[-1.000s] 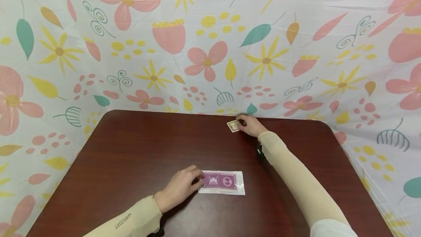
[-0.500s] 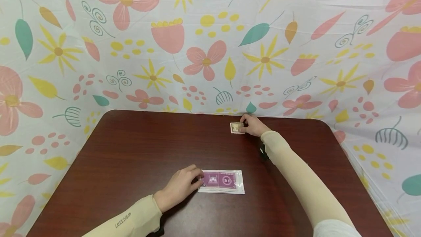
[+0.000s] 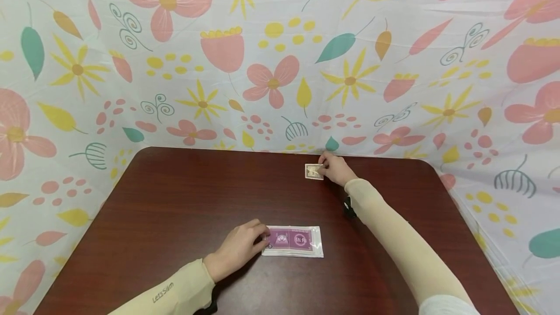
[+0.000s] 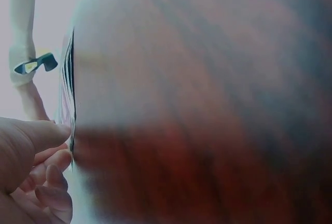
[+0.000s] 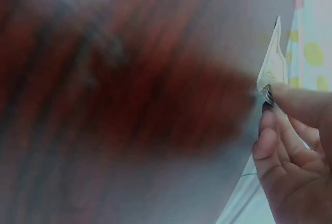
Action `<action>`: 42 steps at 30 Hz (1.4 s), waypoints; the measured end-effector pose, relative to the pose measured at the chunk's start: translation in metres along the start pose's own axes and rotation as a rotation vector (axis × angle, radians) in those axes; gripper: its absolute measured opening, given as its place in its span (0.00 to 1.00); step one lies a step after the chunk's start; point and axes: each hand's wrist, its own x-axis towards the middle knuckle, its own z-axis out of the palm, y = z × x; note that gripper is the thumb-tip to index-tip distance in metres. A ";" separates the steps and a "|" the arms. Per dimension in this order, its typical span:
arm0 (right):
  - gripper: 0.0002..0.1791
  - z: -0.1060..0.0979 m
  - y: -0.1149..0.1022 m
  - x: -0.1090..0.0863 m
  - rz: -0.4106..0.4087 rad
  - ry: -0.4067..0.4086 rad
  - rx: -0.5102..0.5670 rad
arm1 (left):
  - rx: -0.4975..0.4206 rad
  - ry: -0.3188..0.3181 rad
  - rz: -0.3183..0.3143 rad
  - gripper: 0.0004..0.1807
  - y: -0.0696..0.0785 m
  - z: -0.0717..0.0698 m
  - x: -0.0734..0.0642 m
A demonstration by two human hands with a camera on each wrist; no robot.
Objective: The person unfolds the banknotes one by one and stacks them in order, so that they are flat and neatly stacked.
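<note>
My left hand (image 3: 240, 242) pinches the left end of a stack of purple banknotes (image 3: 290, 239) in clear sleeves, thumb on one side and fingers on the other. In the left wrist view the stack (image 4: 68, 79) shows edge-on as several thin layers. Near the table's far edge, my right hand (image 3: 339, 169) holds a small pale, brownish printed paper (image 3: 311, 171), its right end between thumb and fingers. Seen from the right wrist, this paper (image 5: 275, 63) bends slightly, and something dark sits by the fingertips; I cannot tell what it is.
A dark reddish-brown table (image 3: 197, 198) lies under both hands. Behind it and at its sides hangs a white cloth (image 3: 271, 125) with flowers and leaves. Both forearms wear beige sleeves (image 3: 393, 232), with a black strap (image 3: 348, 206) at the right wrist.
The small paper has turned from slanted to level and shifted slightly right with my right hand; its visible face now looks different, with a framed pattern. My left hand stays on the banknotes.
</note>
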 end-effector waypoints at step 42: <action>0.13 0.016 -0.041 -0.105 -0.031 -0.031 0.449 | 0.047 0.089 0.091 0.05 0.001 -0.002 0.002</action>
